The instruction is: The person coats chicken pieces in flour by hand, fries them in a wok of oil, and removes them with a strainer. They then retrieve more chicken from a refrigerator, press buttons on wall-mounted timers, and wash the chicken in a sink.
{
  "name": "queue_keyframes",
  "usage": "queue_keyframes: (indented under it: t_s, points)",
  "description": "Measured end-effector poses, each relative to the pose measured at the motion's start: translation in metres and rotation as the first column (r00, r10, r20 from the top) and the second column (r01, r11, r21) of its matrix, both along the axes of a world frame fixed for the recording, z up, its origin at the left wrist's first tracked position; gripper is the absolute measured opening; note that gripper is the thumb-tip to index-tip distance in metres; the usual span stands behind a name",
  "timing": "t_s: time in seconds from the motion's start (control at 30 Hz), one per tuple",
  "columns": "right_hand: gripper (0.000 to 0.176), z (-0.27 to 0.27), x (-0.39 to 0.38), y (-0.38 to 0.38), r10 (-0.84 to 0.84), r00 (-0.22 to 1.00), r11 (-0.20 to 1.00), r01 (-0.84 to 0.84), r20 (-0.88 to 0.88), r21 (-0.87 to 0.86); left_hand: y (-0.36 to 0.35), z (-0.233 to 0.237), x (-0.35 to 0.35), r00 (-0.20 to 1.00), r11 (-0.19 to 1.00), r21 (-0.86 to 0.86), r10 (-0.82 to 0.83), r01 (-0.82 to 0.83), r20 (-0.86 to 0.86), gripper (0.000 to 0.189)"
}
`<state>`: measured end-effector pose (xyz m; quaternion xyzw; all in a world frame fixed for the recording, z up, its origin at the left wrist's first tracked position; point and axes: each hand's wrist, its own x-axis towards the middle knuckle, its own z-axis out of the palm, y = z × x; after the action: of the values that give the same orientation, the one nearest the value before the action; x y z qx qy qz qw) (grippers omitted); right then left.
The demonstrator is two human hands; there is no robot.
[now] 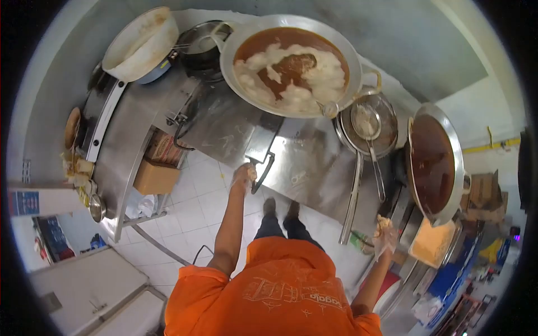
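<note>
My left hand (241,178), in a clear plastic glove, is closed around a small battered piece of food (251,170), mostly hidden by the fingers. It is right by a black handle (263,172) on the steel counter front. Off to the right, my right hand (385,242), also in a clear glove, grips another lumpy, golden battered piece (384,223). Close beside that hand is a tray of orange-tan coating (432,242). Ahead of me stands a large wok (228,66) of brown oil, with pale foam and a dark piece inside.
A second wok of dark oil (432,162) stands at the right. Between the woks lie a round strainer (386,120) and a small long-handled sieve (365,122). At the left are a white pot (126,53), a dark pan (202,61) and a steel table (120,151) with a cardboard box (156,178) underneath.
</note>
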<state>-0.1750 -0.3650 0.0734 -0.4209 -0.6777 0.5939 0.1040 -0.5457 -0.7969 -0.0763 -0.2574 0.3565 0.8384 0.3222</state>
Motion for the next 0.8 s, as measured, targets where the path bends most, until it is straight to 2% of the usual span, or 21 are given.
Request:
queue_keyframes:
  t_s: [0.03, 0.07, 0.1, 0.13, 0.17, 0.2, 0.23, 0.3, 0.33, 0.37, 0.43, 0.5, 0.53, 0.57, 0.6, 0.63, 0.7, 0.73, 0.8]
  points:
    - [0.029, -0.01, 0.037, -0.004, -0.028, 0.999, 1.0, 0.028, 0.021, -0.011, 0.004, 0.007, 0.002, 0.999, 0.988, -0.152, 0.033, -0.036, -0.022, 0.02]
    - [0.028, -0.01, 0.062, -0.016, -0.125, 0.992, 0.992, 0.124, 0.026, 0.037, 0.004, 0.002, 0.002, 0.997, 0.994, -0.086, 0.07, -0.073, -0.043, 0.018]
    - [0.027, -0.011, 0.081, -0.026, -0.217, 0.976, 0.973, 0.214, 0.022, 0.09, 0.001, -0.002, 0.003, 0.998, 0.994, -0.097, 0.045, -0.048, -0.032, 0.018]
    - [0.027, -0.012, 0.099, -0.036, -0.236, 0.971, 0.969, 0.233, 0.031, 0.085, -0.004, -0.003, 0.003, 0.987, 0.994, -0.093, -0.063, 0.049, -0.149, 0.018]
    - [0.021, 0.01, 0.096, -0.059, -0.365, 0.931, 0.93, 0.365, 0.008, -0.033, -0.007, -0.006, -0.001, 0.95, 0.985, -0.094, -0.162, 0.141, -0.268, 0.017]
    - [0.015, 0.024, 0.093, -0.07, -0.486, 0.874, 0.865, 0.479, -0.007, -0.151, -0.003, -0.009, -0.009, 0.996, 0.996, 0.087, -0.019, 0.011, 0.091, 0.013]
    - [0.015, 0.018, 0.103, -0.071, -0.495, 0.869, 0.86, 0.487, -0.012, -0.152, -0.001, -0.011, -0.009, 0.996, 0.996, 0.089, -0.03, 0.022, 0.087, 0.013]
    - [0.013, -0.003, 0.128, -0.069, -0.514, 0.858, 0.849, 0.51, 0.004, -0.142, 0.004, 0.0, -0.004, 1.0, 0.983, -0.184, -0.017, 0.014, -0.012, 0.009]
    - [0.013, -0.014, 0.138, -0.065, -0.522, 0.853, 0.844, 0.517, 0.0, -0.144, -0.003, -0.007, -0.002, 0.95, 0.938, -0.319, -0.215, 0.137, -0.226, 0.007]
    - [0.013, -0.019, 0.142, -0.063, -0.517, 0.855, 0.839, 0.502, -0.024, -0.208, -0.001, -0.009, -0.004, 0.948, 0.937, -0.319, -0.221, 0.141, -0.231, 0.007]
    - [0.014, -0.026, 0.155, -0.058, -0.514, 0.856, 0.832, 0.482, -0.054, -0.274, 0.007, -0.013, -0.007, 0.969, 0.825, -0.542, -0.234, 0.158, -0.074, 0.009]
    - [0.022, 0.003, 0.134, -0.068, -0.416, 0.909, 0.909, 0.416, 0.004, -0.016, 0.012, 0.004, 0.006, 0.962, 0.822, -0.56, -0.227, 0.108, -0.148, 0.012]
    - [0.022, 0.0, 0.143, -0.065, -0.416, 0.909, 0.909, 0.416, -0.003, -0.018, 0.011, 0.006, 0.011, 0.952, 0.823, -0.566, -0.202, 0.038, -0.229, 0.012]
    - [0.022, -0.005, 0.153, -0.059, -0.477, 0.878, 0.876, 0.472, -0.039, -0.095, 0.009, 0.008, 0.014, 0.934, 0.825, -0.565, -0.175, -0.033, -0.311, 0.013]
    - [0.022, -0.009, 0.163, -0.054, -0.537, 0.841, 0.836, 0.52, -0.068, -0.176, 0.004, -0.008, 0.011, 0.932, 0.795, -0.606, -0.246, 0.036, -0.267, 0.014]
    - [0.022, -0.014, 0.175, -0.051, -0.538, 0.839, 0.836, 0.519, -0.08, -0.178, 0.0, -0.016, 0.017, 0.929, 0.797, -0.603, -0.246, 0.03, -0.278, 0.014]
    - [0.022, -0.025, 0.21, -0.046, -0.531, 0.833, 0.837, 0.489, -0.151, -0.245, -0.004, -0.032, 0.04, 0.887, 0.588, -0.797, -0.285, -0.137, -0.363, 0.014]
    - [0.022, -0.031, 0.233, -0.042, -0.532, 0.832, 0.836, 0.488, -0.156, -0.249, -0.004, -0.055, 0.049, 0.883, 0.831, -0.456, 0.084, -0.317, -0.461, 0.017]
    - [0.022, -0.046, 0.285, -0.027, -0.329, 0.942, 0.934, 0.314, -0.064, -0.17, 0.016, -0.04, 0.103, 0.91, 0.826, -0.477, 0.097, -0.299, -0.402, 0.016]
